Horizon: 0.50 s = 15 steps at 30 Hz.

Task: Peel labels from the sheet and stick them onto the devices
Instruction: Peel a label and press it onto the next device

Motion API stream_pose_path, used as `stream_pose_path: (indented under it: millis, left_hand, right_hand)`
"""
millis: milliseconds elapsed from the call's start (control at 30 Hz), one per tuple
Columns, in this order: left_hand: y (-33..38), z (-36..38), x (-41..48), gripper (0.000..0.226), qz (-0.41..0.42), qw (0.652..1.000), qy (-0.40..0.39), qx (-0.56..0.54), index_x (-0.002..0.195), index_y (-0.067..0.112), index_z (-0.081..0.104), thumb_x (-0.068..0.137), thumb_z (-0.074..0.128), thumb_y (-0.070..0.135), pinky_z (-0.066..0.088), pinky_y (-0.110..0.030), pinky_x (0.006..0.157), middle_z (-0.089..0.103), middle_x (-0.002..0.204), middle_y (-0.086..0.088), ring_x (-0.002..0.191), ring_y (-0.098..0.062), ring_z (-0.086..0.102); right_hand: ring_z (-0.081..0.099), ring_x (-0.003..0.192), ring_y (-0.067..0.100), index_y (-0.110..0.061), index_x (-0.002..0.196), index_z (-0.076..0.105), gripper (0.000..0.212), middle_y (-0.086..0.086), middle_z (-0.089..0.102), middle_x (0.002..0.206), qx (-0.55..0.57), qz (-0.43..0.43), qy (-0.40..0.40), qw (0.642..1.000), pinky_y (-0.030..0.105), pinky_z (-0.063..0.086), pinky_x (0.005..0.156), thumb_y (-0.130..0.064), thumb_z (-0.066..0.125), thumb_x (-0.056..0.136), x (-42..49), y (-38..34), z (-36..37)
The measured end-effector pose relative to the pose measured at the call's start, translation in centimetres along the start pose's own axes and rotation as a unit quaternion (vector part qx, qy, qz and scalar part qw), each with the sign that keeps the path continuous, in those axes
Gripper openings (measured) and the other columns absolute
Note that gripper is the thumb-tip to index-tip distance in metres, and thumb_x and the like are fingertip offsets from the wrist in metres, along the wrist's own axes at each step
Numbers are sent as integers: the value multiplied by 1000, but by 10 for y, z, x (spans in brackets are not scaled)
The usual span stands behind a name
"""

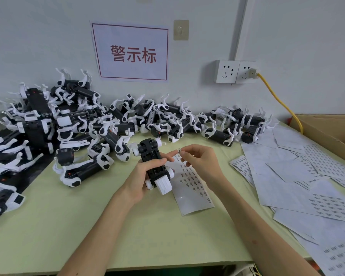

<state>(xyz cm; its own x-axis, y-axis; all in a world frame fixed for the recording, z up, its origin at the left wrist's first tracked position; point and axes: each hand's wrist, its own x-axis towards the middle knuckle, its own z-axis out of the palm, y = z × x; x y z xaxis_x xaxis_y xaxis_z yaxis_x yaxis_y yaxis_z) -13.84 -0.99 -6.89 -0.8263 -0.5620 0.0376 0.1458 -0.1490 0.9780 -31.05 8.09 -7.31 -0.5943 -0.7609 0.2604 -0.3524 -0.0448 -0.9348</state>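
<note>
My left hand [145, 176] grips a black and white device [154, 166], held upright above the green table [68, 226]. My right hand [199, 158] pinches a small label [179, 150] between thumb and forefinger, just right of the device's upper part. Under both hands a strip of label sheet [193, 188] lies on the table, with rows of small dark labels on it.
A big heap of black and white devices [88, 124] covers the table's back and left. Several used and full label sheets [307, 176] are spread at the right. A cardboard box [331, 128] stands far right, with a yellow cable [277, 98] running to wall sockets [235, 71].
</note>
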Motion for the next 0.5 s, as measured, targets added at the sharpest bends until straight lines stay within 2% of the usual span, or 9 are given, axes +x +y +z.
stream_pose_path:
  millis: [100,233,333,433,500]
  left_hand:
    - [-1,-1,1,23,0,1000,1,1,97,13,67,81,63,29,37,-34,70,66,136,12,99,-30,67]
    - [0,0,-1,17,2,1000,-2,-6,93,18,69,82,63,29,42,-19,53,67,134,11,92,-24,69]
    - [-1,1,-1,17,3,1000,-8,3,93,18,69,82,63,29,44,-20,54,68,133,9,93,-23,69]
    - [0,1,0,18,5,1000,-3,-8,94,18,68,82,63,29,42,-18,49,68,134,9,91,-23,69]
    - [1,0,0,15,8,1000,7,1,92,21,70,82,63,31,31,-20,45,68,134,9,92,-24,68]
  right_hand:
    - [60,62,8,-24,85,78,13,-5,72,70,-2,-1,2,1000,24,51,66,-17,72,94,0,1,1]
    - [61,62,7,-23,95,80,14,-5,74,72,-2,-5,-2,1000,18,50,64,-14,69,96,1,3,1]
    - [62,61,5,-21,112,77,21,-8,74,74,-10,-4,-18,1000,15,48,62,-13,66,97,1,5,1]
    - [62,59,5,-22,109,78,18,-7,74,74,-17,-10,-19,1000,13,46,60,-15,67,97,2,6,2]
    - [62,59,5,-23,103,78,13,-7,73,72,-13,-11,-12,1000,14,46,59,-16,69,96,2,5,2]
